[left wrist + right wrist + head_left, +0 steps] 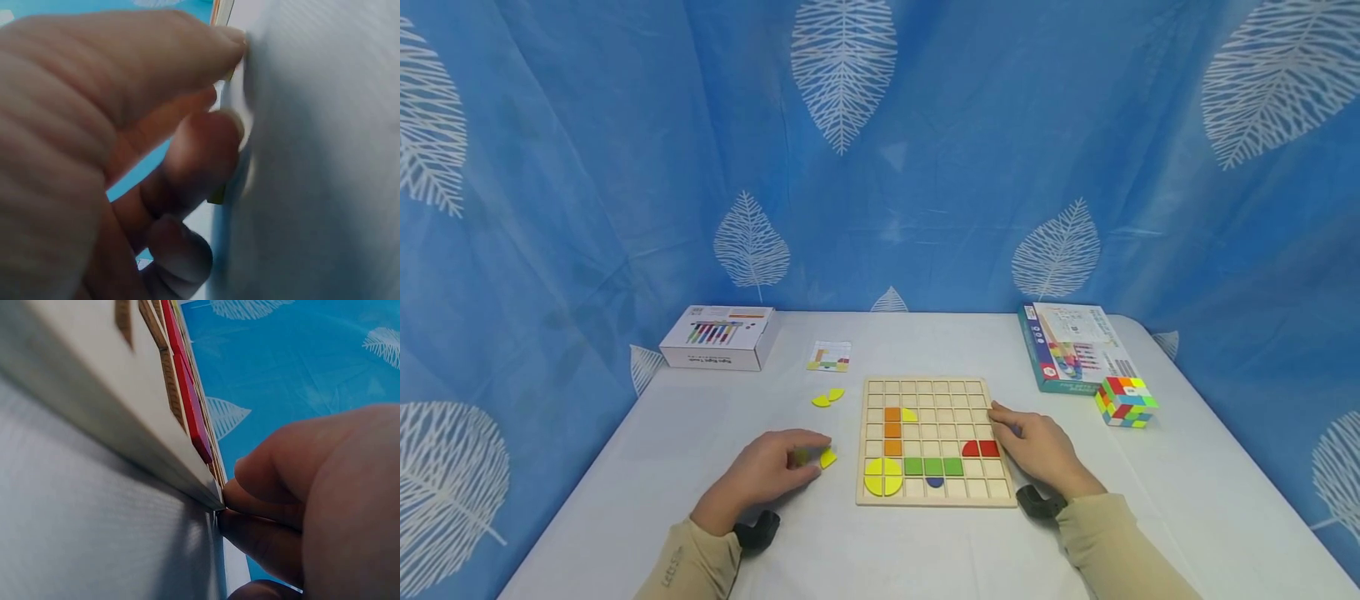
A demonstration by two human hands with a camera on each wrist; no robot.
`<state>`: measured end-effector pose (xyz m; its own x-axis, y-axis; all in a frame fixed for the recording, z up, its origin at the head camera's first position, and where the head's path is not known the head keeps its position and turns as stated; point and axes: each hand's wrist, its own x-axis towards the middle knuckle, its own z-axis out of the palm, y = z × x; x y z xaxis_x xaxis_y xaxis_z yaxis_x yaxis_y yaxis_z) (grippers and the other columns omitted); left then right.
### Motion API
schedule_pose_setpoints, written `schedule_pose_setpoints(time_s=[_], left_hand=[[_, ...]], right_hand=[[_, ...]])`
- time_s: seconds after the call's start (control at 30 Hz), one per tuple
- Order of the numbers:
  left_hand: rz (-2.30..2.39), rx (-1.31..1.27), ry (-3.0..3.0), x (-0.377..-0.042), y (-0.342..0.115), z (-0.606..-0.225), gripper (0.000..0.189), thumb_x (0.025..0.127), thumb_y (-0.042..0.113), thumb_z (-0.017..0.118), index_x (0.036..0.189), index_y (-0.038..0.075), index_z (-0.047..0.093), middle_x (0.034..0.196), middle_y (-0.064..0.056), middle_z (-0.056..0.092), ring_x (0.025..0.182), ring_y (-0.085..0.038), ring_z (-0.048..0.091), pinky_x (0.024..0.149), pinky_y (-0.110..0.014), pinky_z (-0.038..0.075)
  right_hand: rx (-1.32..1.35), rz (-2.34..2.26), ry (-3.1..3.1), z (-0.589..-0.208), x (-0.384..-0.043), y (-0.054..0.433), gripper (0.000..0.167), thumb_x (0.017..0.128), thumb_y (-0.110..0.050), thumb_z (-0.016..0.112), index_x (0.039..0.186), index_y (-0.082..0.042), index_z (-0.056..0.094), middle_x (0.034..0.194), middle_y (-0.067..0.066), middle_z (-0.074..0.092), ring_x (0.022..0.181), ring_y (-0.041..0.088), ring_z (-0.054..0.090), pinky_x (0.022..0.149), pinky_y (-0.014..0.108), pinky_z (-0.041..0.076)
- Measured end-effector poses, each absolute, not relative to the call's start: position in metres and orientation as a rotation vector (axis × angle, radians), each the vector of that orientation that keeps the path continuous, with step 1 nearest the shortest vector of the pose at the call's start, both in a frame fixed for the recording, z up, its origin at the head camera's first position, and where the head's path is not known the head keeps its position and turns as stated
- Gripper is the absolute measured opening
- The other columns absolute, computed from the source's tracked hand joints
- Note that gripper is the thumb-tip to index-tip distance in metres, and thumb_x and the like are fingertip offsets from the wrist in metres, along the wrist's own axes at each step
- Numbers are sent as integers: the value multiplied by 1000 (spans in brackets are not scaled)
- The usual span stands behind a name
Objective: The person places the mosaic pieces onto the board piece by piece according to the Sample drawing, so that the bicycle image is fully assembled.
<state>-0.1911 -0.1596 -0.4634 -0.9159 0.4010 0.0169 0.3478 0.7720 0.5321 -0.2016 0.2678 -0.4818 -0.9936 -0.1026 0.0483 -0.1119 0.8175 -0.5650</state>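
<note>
My left hand (767,467) is low over the tablecloth, left of the board, thumb and fingers parted. A yellow quarter-circle piece (828,458) lies by its fingertips; another bit of yellow shows between the fingers. The left wrist view has the fingertips (215,134) right at the cloth. My right hand (1037,446) rests against the right edge of the wooden grid board (936,502), fingertips touching its side. On the board are a yellow circle of quarters (883,477), orange squares (892,429), green squares (933,467), red pieces (980,448), a blue half-circle (935,482) and one yellow quarter (909,415).
Two more yellow quarters (828,397) lie beyond the left hand, below a small pattern card (830,356). A white box (718,337) stands at the back left. At the back right are a flat game box (1075,346) and a colourful puzzle cube (1126,402).
</note>
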Motion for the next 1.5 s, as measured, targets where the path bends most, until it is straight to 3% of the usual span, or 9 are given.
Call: schedule_pose_setpoints(time_s=[0.37,0.97,1.17,1.37,1.5], left_hand=[[919,595,2845,-193,-159,-471,35,85,18,84,118,25,78,117,7,75,77,-6,53,66,-24,44],[931,618,2880,-196,-156,-475,34,83,20,85,115,28,78,116,11,75,90,-4,59,81,-29,52],[959,608,2875,-197,-155,-476,33,83,18,86,113,28,79,115,10,75,88,-7,59,76,-27,51],[968,613,2864,-196,-154,-477,39,84,19,85,121,28,77,122,10,74,108,-11,67,93,-39,55],[957,603,2857,-197,-154,-477,38,83,20,86,119,29,78,120,11,74,96,-7,64,84,-31,54]], right_hand=[[184,923,-2984,-483,-202,268,40,103,-30,58,138,-13,67,149,4,57,140,41,50,108,62,42],[175,934,-2988,-482,-202,268,40,104,-30,58,139,-12,66,150,4,57,141,42,48,109,63,40],[173,935,-2986,-483,-202,268,40,103,-30,58,139,-13,66,149,4,57,140,42,49,109,63,41],[173,930,-2992,-483,-203,268,40,103,-30,58,139,-14,66,149,4,58,140,42,49,109,63,41],[177,923,-2999,-483,-203,268,40,104,-30,58,139,-13,66,150,4,57,140,43,48,109,63,40]])
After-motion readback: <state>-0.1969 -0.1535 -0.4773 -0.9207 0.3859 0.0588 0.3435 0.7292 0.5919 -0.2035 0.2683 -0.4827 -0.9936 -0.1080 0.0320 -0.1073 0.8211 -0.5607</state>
